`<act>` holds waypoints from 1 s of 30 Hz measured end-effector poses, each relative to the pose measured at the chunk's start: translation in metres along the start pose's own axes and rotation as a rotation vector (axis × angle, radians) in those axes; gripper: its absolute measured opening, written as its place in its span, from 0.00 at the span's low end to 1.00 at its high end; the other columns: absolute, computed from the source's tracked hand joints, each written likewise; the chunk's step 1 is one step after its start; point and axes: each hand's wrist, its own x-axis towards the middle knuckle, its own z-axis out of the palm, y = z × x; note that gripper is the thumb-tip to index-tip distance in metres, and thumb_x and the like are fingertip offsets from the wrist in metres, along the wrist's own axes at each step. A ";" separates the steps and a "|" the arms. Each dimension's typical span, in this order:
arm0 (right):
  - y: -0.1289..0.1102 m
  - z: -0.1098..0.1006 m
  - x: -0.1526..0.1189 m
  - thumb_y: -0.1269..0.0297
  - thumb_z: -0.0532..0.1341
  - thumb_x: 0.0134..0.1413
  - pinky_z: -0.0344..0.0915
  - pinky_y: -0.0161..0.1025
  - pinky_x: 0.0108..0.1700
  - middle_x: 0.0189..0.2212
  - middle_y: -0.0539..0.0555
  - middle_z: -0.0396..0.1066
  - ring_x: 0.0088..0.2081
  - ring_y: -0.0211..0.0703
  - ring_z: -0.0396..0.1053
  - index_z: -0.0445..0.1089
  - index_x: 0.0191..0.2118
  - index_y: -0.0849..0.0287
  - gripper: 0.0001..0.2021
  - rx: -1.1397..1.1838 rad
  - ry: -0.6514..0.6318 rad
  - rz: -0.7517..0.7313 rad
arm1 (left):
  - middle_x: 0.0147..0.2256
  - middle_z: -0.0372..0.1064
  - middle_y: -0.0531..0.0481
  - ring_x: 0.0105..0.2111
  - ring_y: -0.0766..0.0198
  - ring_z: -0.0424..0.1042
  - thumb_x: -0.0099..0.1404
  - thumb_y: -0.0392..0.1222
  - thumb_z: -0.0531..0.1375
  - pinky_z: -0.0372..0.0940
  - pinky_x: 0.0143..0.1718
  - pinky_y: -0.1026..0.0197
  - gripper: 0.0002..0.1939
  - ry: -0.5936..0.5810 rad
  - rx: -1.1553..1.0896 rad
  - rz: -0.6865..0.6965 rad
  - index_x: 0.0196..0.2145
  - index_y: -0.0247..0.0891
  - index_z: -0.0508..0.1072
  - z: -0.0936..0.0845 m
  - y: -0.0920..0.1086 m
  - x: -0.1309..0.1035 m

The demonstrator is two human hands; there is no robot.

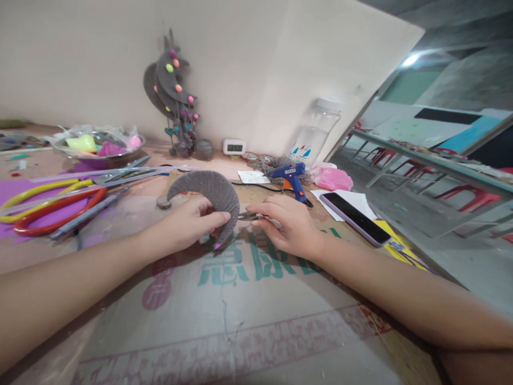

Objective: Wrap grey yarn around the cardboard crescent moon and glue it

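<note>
A crescent shape wrapped in grey yarn (pixel 212 188) is pinched between the thumb and fingers of my left hand (pixel 200 220). Its lower tip shows a bit of purple. My right hand (pixel 282 222) is closed on a small pair of metal snips (pixel 248 216), whose tips point left and lie close to the crescent's right edge. Whether the tips touch the yarn I cannot tell. Both hands are above a printed cardboard sheet (pixel 224 321).
Scissors with yellow and red handles (pixel 60 206) lie left. Behind are a metal bowl (pixel 96 155), a hanging moon ornament (pixel 172 85), a timer (pixel 234 147), a blue glue gun (pixel 294 179) and a bottle (pixel 312 133). A phone (pixel 355 218) lies right.
</note>
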 end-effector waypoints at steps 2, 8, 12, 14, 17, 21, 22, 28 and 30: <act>0.000 0.000 0.000 0.65 0.56 0.59 0.60 0.36 0.33 0.29 0.54 0.69 0.31 0.39 0.64 0.68 0.43 0.61 0.10 -0.006 0.013 0.000 | 0.19 0.66 0.54 0.22 0.66 0.65 0.59 0.47 0.53 0.58 0.23 0.65 0.16 -0.006 -0.006 0.011 0.20 0.37 0.67 0.000 0.000 0.000; -0.001 0.000 0.001 0.64 0.54 0.60 0.59 0.37 0.33 0.29 0.54 0.69 0.31 0.40 0.64 0.68 0.43 0.61 0.10 -0.028 -0.009 -0.004 | 0.20 0.66 0.54 0.22 0.65 0.66 0.59 0.46 0.53 0.58 0.24 0.65 0.15 -0.017 -0.013 0.017 0.20 0.37 0.67 0.001 0.002 0.000; -0.002 0.000 0.001 0.64 0.53 0.60 0.58 0.37 0.33 0.29 0.54 0.68 0.31 0.40 0.63 0.67 0.45 0.61 0.11 -0.042 -0.028 -0.006 | 0.19 0.66 0.55 0.22 0.67 0.65 0.59 0.45 0.53 0.58 0.24 0.66 0.15 -0.020 0.000 0.024 0.18 0.38 0.65 0.001 0.004 -0.001; -0.002 0.000 0.001 0.64 0.53 0.60 0.58 0.37 0.33 0.29 0.54 0.68 0.31 0.39 0.63 0.67 0.45 0.62 0.11 -0.032 -0.037 -0.002 | 0.19 0.66 0.55 0.21 0.67 0.65 0.59 0.45 0.53 0.57 0.23 0.66 0.15 -0.023 0.005 0.020 0.18 0.38 0.64 0.001 0.004 -0.001; -0.002 -0.001 0.001 0.64 0.53 0.60 0.58 0.36 0.33 0.30 0.54 0.68 0.31 0.39 0.63 0.67 0.45 0.62 0.11 -0.016 -0.058 0.017 | 0.18 0.66 0.55 0.20 0.68 0.64 0.59 0.45 0.53 0.56 0.23 0.66 0.15 -0.023 0.010 0.018 0.17 0.38 0.64 0.001 0.003 0.000; -0.002 0.000 0.000 0.63 0.53 0.61 0.58 0.36 0.33 0.30 0.54 0.69 0.31 0.39 0.64 0.67 0.45 0.61 0.12 -0.007 -0.069 0.041 | 0.18 0.66 0.55 0.20 0.68 0.64 0.59 0.45 0.53 0.55 0.21 0.66 0.15 -0.002 0.023 0.018 0.17 0.38 0.65 0.002 0.003 0.000; -0.002 0.000 0.000 0.63 0.53 0.61 0.59 0.36 0.33 0.30 0.54 0.69 0.31 0.39 0.64 0.67 0.45 0.61 0.12 -0.002 -0.068 0.043 | 0.18 0.66 0.55 0.20 0.68 0.64 0.59 0.45 0.53 0.55 0.21 0.66 0.15 0.000 0.025 0.018 0.17 0.38 0.65 0.002 0.004 0.000; 0.000 0.000 0.000 0.63 0.54 0.60 0.60 0.36 0.33 0.30 0.54 0.70 0.31 0.39 0.64 0.68 0.44 0.61 0.11 -0.002 -0.039 0.030 | 0.17 0.65 0.55 0.19 0.67 0.64 0.59 0.45 0.53 0.56 0.21 0.66 0.15 0.016 0.005 0.005 0.18 0.38 0.66 0.000 0.004 -0.001; 0.000 0.000 0.000 0.63 0.54 0.60 0.60 0.36 0.33 0.30 0.54 0.70 0.31 0.39 0.64 0.68 0.44 0.61 0.11 -0.003 -0.037 0.027 | 0.18 0.65 0.55 0.19 0.68 0.64 0.59 0.45 0.53 0.56 0.21 0.66 0.15 0.005 -0.002 0.010 0.18 0.37 0.66 0.000 0.004 0.000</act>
